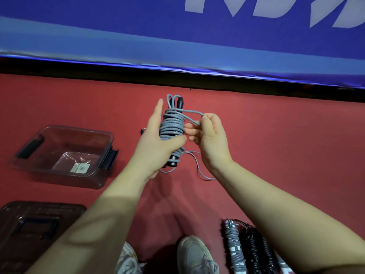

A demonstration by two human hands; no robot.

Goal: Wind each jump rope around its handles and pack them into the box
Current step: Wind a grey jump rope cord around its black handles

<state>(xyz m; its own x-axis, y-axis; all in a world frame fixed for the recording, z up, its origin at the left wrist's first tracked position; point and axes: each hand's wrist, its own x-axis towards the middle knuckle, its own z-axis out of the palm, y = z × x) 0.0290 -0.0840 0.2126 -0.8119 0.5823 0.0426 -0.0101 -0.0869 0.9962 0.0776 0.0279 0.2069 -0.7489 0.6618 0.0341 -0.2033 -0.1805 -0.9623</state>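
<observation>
A person's two bare hands hold a grey jump rope upright above a red floor, its cord coiled tightly around black handles. The left hand grips the bundle, fingers pressed together and straight along its far side and thumb clamped across the coils. The right hand is just beside it, pinching a loose loop of the cord between thumb and forefinger, other fingers curled. A slack tail hangs below. To the left sits a clear box with its lid nearby. Lower right lie wound ropes, one grey and one black.
</observation>
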